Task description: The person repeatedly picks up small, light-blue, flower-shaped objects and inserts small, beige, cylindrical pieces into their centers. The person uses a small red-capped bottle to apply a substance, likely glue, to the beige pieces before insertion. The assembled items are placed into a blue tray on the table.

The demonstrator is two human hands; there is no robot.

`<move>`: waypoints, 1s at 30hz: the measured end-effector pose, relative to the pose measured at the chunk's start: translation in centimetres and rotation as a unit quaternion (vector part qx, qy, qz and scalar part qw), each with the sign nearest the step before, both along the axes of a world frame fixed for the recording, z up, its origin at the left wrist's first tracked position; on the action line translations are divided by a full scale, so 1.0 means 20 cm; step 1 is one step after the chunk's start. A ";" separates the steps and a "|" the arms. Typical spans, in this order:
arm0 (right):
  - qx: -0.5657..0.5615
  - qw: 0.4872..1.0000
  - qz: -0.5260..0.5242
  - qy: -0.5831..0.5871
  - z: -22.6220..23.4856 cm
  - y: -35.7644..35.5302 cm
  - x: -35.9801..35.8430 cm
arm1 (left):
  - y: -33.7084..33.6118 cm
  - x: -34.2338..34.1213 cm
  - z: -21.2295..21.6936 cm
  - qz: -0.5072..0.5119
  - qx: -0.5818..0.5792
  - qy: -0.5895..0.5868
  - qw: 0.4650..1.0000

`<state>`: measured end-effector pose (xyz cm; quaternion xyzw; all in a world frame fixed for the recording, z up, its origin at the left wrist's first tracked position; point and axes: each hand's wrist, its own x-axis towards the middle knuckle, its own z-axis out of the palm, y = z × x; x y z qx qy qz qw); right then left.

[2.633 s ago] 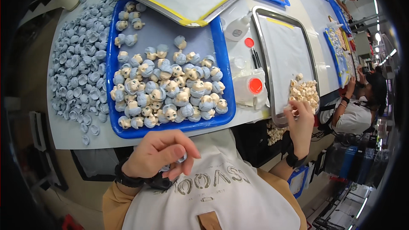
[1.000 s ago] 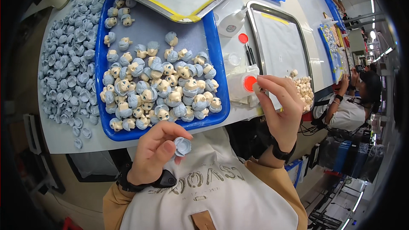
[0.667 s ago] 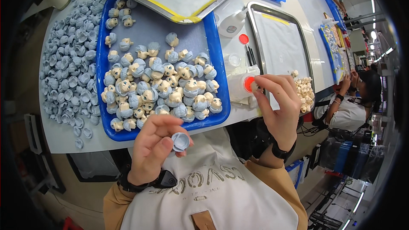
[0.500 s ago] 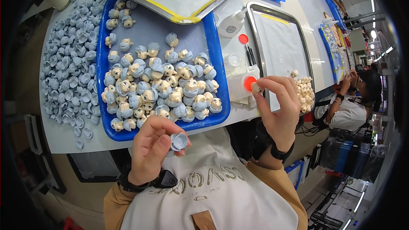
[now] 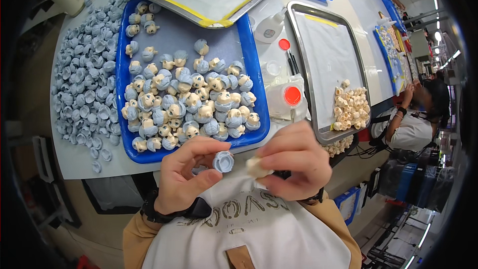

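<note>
Over the apron, just off the tray's near edge: two pieces now face each other across a small gap.

We see the right hand (image 5: 298,162) come in from beside the clear plastic container with a red top (image 5: 293,95), bringing a small, blurred cream piece (image 5: 256,167) near the pale blue, hollow plastic cup (image 5: 223,162); the pieces are within reach of each other, unjoined. Left hand (image 5: 183,178) pinches the cup thumb-to-fingers, hollow showing; right thumb and fingers close on the cream piece, knuckles bent, wrist turned left. Blue plastic tray (image 5: 255,60) of heads lies beyond.
</note>
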<state>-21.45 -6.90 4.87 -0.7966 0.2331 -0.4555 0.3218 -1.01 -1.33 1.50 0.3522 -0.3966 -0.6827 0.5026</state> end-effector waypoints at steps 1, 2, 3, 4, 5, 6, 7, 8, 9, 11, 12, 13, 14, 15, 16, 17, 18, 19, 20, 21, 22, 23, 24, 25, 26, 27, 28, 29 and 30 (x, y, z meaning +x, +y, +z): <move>0.003 1.000 0.007 0.007 0.00 0.00 0.02 | 0.00 0.00 0.00 0.000 -0.003 -0.005 1.000; 0.005 1.000 0.014 0.013 0.01 0.01 0.04 | 0.00 0.00 0.00 0.002 -0.008 -0.004 1.000; 0.008 1.000 0.021 0.021 0.01 0.01 0.05 | 0.00 0.00 -0.01 0.004 -0.013 -0.003 1.000; -0.004 0.999 0.019 0.032 0.00 0.01 0.06 | 0.00 0.01 -0.01 0.007 -0.017 -0.001 1.000; -0.015 0.999 0.017 0.044 -0.03 0.00 0.07 | 0.00 0.01 -0.01 0.003 -0.022 -0.008 1.000; -0.027 0.998 0.016 0.055 -0.04 0.00 0.08 | 0.00 0.01 -0.01 0.000 -0.026 -0.016 1.000; -0.020 0.998 0.023 0.063 -0.05 0.00 0.08 | 0.00 0.01 0.00 -0.003 -0.030 -0.023 0.999; -0.013 0.997 0.030 0.071 -0.05 0.00 0.07 | 0.00 0.01 -0.01 -0.007 -0.024 -0.024 0.999; -0.006 0.996 0.037 0.078 -0.05 0.00 0.07 | 0.00 0.02 -0.02 -0.012 -0.018 -0.025 0.999; -0.019 0.996 0.014 0.092 -0.03 0.01 0.10 | 0.01 0.02 -0.02 -0.006 0.007 -0.009 1.000; -0.027 0.995 0.000 0.099 -0.01 0.01 0.11 | 0.01 0.00 -0.01 0.004 0.025 0.009 1.000; -0.045 0.993 -0.015 0.104 -0.02 0.01 0.12 | 0.01 -0.01 0.00 0.013 0.042 0.027 0.999; -0.064 0.992 -0.030 0.109 -0.04 0.02 0.13 | 0.01 -0.01 0.00 0.008 0.058 0.036 0.998; -0.083 0.989 -0.046 0.113 -0.06 0.02 0.14 | 0.01 -0.01 0.00 0.002 0.074 0.046 0.996; -0.089 0.988 -0.050 0.118 -0.07 0.03 0.14 | 0.01 -0.01 0.01 -0.004 0.091 0.055 0.994; -0.096 0.986 -0.054 0.123 -0.08 0.03 0.14 | 0.01 0.00 0.01 -0.018 0.099 0.064 0.993; -0.103 0.985 -0.059 0.127 -0.08 0.04 0.14 | 0.01 0.01 0.01 -0.032 0.108 0.071 0.991; -0.106 0.985 -0.058 0.126 -0.08 0.04 0.14 | 0.01 0.02 0.01 -0.048 0.116 0.079 0.989; -0.109 0.984 -0.059 0.126 -0.08 0.04 0.14 | 0.01 0.01 0.01 -0.048 0.116 0.083 0.989; -0.112 0.984 -0.058 0.124 -0.08 0.03 0.13 | 0.00 0.00 0.02 -0.047 0.115 0.086 0.989; -0.115 0.985 -0.053 0.119 -0.09 0.03 0.13 | 0.00 -0.01 0.02 -0.047 0.114 0.090 0.988; -0.119 0.985 -0.048 0.114 -0.08 0.03 0.12 | 0.01 0.00 0.00 -0.060 0.112 0.080 0.989; -0.123 0.985 -0.048 0.114 -0.07 0.03 0.11 | 0.02 0.00 -0.02 -0.079 0.107 0.075 0.988; -0.124 0.986 -0.041 0.105 -0.07 0.03 0.10 | 0.02 0.01 -0.04 -0.098 0.103 0.069 0.987; -0.124 0.987 -0.035 0.095 -0.08 0.03 0.11 | 0.02 0.01 -0.03 -0.096 0.090 0.063 0.989; -0.125 0.988 -0.030 0.086 -0.08 0.03 0.11 | 0.02 0.01 -0.03 -0.095 0.078 0.057 0.991; -0.120 0.988 -0.033 0.087 -0.08 0.03 0.10 | 0.02 0.01 -0.03 -0.095 0.065 0.051 0.992; -0.116 0.989 -0.035 0.087 -0.07 0.04 0.10 | 0.02 0.02 -0.05 -0.117 0.076 0.064 0.988; -0.110 0.990 -0.032 0.084 -0.08 0.04 0.09 | 0.02 0.02 -0.05 -0.109 0.072 0.050 0.990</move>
